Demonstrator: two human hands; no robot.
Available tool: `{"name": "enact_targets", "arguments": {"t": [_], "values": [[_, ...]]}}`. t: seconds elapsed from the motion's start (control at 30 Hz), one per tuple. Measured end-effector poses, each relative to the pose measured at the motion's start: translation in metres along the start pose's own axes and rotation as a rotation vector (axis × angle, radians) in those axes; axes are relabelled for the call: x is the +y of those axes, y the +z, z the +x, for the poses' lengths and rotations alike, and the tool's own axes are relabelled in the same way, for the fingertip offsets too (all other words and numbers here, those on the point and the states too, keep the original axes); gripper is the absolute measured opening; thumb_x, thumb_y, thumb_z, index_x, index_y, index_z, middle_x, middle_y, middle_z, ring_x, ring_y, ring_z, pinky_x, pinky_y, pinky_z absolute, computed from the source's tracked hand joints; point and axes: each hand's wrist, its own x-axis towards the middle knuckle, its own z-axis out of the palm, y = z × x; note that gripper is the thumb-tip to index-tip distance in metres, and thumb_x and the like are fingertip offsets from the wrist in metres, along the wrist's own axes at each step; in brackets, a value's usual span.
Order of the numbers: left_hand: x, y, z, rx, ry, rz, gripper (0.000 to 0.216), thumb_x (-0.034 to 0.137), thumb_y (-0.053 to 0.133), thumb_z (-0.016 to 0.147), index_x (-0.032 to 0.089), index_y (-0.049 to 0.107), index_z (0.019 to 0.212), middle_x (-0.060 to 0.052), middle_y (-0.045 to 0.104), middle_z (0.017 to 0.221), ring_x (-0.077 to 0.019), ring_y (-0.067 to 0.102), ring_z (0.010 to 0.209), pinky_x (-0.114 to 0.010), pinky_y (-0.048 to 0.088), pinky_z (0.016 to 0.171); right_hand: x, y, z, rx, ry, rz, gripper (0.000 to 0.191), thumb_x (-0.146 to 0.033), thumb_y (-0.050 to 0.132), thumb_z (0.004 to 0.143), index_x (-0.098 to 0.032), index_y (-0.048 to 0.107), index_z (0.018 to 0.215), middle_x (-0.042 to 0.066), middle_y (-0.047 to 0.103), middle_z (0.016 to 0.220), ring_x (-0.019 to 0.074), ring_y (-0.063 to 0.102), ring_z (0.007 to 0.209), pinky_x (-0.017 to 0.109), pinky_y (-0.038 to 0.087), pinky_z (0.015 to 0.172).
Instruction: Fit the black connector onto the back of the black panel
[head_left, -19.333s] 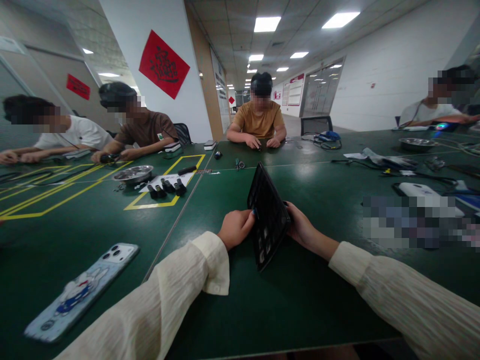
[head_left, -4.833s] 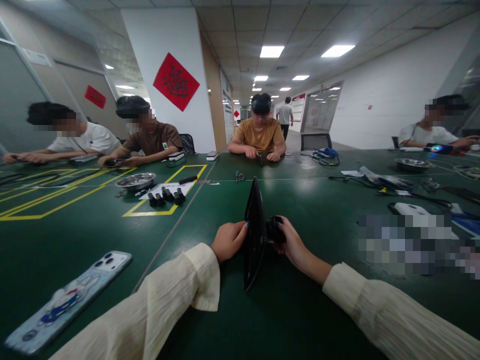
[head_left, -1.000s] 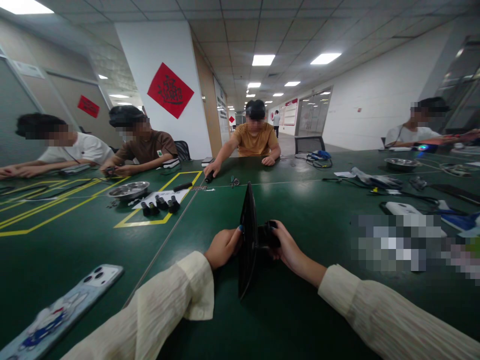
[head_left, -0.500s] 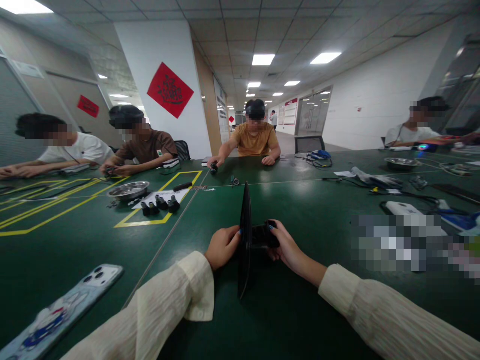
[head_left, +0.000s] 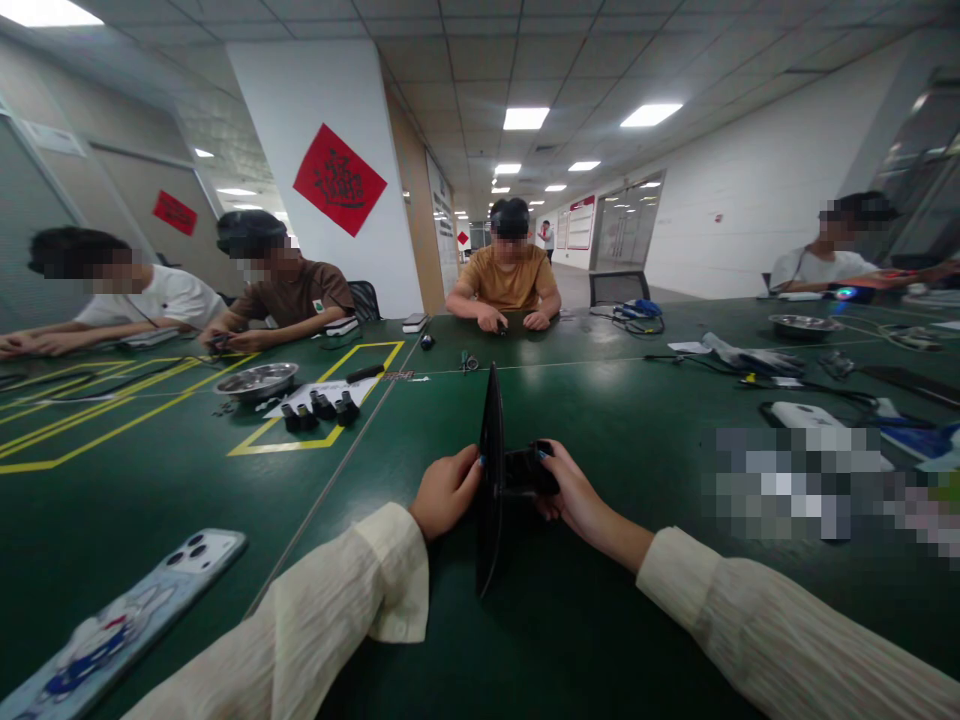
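Since half a second ago, the person in the yellow shirt (head_left: pixel 504 278) at 12 o'clock has pulled the outstretched arm back and now has both hands together on the table. A small dark object (head_left: pixel 427 341) lies alone where that hand had been. The wearer's own hands have hardly shifted.

The left hand (head_left: pixel 446 490) is curled against the left face of a black panel (head_left: pixel 491 480), which stands on its edge on the green table (head_left: pixel 600 620) and is seen almost edge-on, so neither face can be read. One blue-painted fingertip shows at the panel's rim, and the rest of the fingers are hidden behind it.

The right hand (head_left: pixel 574 490) is closed around a small black part (head_left: pixel 529 472), which is pressed to the panel's right face. How the part meets the panel cannot be made out.

At 8 o'clock a phone (head_left: pixel 127 625) lies camera side up, its lower end cut off by the frame. At 10 o'clock a metal bowl (head_left: pixel 256 380) sits beside a cluster of small black pieces (head_left: pixel 322 408) inside a box of yellow lines. At 3 o'clock a patch of the table is blurred out.
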Motion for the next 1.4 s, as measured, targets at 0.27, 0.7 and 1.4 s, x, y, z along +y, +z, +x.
{"name": "enact_targets", "arguments": {"t": [0.27, 0.7, 1.4], "values": [[-0.0055, 0.0028, 0.0, -0.007, -0.008, 0.044, 0.036, 0.038, 0.024, 0.09, 0.02, 0.055, 0.091, -0.003, 0.063, 0.074, -0.019, 0.06, 0.072, -0.027, 0.042, 0.067, -0.0007, 0.0026, 0.0012, 0.024, -0.005, 0.023, 0.038, -0.045, 0.044, 0.079, -0.023, 0.037, 0.108, -0.006, 0.054, 0.056, 0.0087, 0.047, 0.032, 0.016, 0.027, 0.028], [-0.0045, 0.0022, -0.0014, -0.006, 0.026, 0.068, 0.035, 0.036, 0.023, 0.09, 0.02, 0.054, 0.096, -0.002, 0.062, 0.071, -0.0187, 0.061, 0.069, -0.027, 0.042, 0.065, 0.0011, 0.0006, 0.0018, 0.0, -0.011, 0.021, 0.041, -0.05, 0.044, 0.079, -0.023, 0.037, 0.109, -0.006, 0.053, 0.057, 0.0084, 0.047, 0.033, 0.017, 0.027, 0.029], [-0.0064, 0.0049, 0.0017, -0.041, 0.019, 0.197, 0.042, 0.037, 0.018, 0.091, 0.018, 0.054, 0.082, -0.006, 0.064, 0.074, -0.0191, 0.06, 0.069, -0.028, 0.04, 0.064, 0.0021, 0.0005, 0.0004, -0.031, -0.042, 0.007, 0.049, -0.052, 0.05, 0.077, -0.023, 0.033, 0.113, -0.006, 0.055, 0.06, 0.0082, 0.047, 0.034, 0.017, 0.026, 0.03]]}}
